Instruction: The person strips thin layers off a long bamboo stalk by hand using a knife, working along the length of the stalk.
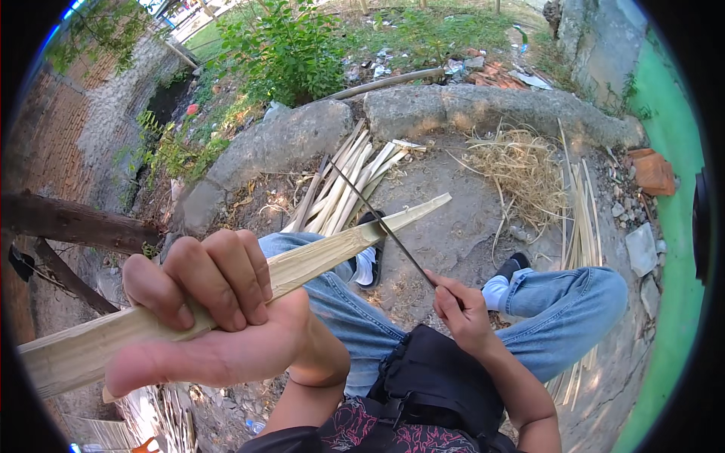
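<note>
My left hand (pixel 215 302) is closed around a long, pale split bamboo strip (pixel 321 258), which slants from the lower left up toward the middle. The thumb lies along its near side. In my right hand (pixel 466 315) is the handle end of a long, thin, dark-bladed knife (pixel 411 260); the fingers hide the handle. The blade crosses the strip near its narrower far end, apparently touching it, and points up to the left. Beyond the crossing, the strip tapers to a thin tip.
Split bamboo pieces (pixel 349 189) lie ahead near a low concrete curb (pixel 483 106). Curly shavings (pixel 517 170) and thin strips (pixel 581 219) are at right, by a green wall (pixel 672 249). A wooden pole (pixel 79 223) juts in from the left. A black bag (pixel 438 377) rests on my lap.
</note>
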A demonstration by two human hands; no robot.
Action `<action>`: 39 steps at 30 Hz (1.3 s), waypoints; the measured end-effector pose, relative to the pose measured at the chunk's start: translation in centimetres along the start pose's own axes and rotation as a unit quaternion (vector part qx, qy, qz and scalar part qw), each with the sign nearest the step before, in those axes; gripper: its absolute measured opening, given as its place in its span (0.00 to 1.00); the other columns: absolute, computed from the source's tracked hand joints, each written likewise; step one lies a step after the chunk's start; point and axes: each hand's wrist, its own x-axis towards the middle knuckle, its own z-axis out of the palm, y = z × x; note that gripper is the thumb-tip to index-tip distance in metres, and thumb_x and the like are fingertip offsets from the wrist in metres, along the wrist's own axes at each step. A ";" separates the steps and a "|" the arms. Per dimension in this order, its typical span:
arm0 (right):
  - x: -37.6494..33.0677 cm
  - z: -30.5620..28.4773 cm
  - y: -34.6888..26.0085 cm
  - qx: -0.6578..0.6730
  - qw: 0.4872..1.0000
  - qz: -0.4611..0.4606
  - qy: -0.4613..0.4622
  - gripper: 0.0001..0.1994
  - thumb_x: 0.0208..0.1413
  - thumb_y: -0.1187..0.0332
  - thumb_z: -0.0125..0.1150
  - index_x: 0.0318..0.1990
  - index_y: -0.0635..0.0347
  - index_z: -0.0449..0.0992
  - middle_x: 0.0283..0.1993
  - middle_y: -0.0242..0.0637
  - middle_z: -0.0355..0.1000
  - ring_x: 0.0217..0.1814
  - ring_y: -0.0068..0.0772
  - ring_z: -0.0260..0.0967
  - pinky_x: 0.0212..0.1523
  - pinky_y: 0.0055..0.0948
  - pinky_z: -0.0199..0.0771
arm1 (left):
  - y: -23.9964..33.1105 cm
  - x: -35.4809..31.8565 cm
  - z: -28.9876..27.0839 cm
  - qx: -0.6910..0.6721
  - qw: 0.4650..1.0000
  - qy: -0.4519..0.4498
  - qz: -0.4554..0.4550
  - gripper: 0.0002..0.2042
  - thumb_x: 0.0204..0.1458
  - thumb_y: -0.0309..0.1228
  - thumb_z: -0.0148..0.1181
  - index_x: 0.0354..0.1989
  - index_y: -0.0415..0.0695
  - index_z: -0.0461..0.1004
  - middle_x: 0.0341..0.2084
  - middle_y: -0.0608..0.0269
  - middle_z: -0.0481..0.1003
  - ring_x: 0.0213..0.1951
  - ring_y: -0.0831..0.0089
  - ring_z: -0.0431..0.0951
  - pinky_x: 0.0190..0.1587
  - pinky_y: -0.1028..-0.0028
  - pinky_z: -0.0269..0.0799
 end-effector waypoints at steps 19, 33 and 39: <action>-0.7 -1.2 -1.1 -0.006 1.000 0.005 -0.005 0.18 0.61 0.66 0.50 0.58 0.59 0.67 0.19 0.31 0.61 0.23 0.16 0.53 0.26 0.21 0.59 | -0.2 0.5 1.6 0.025 0.999 0.021 -0.004 0.29 0.48 0.67 0.44 0.18 0.53 0.52 0.08 0.77 0.47 0.09 0.88 0.43 0.11 0.85 0.37; 1.8 -3.8 7.5 0.053 0.986 0.151 0.046 0.18 0.63 0.65 0.49 0.59 0.58 0.67 0.21 0.20 0.54 0.22 0.12 0.46 0.23 0.18 0.50 | -0.3 -0.4 -0.2 -0.100 0.987 -0.119 -0.035 0.29 0.41 0.64 0.57 0.18 0.53 0.53 0.07 0.77 0.49 0.09 0.88 0.48 0.12 0.86 0.43; 0.8 -1.9 1.8 0.097 0.993 0.070 -0.006 0.18 0.63 0.64 0.49 0.58 0.57 0.68 0.19 0.19 0.53 0.22 0.11 0.47 0.22 0.18 0.51 | 0.0 0.3 -0.3 -0.180 0.957 -0.224 -0.043 0.28 0.40 0.59 0.63 0.16 0.53 0.53 0.05 0.78 0.52 0.06 0.89 0.53 0.11 0.87 0.45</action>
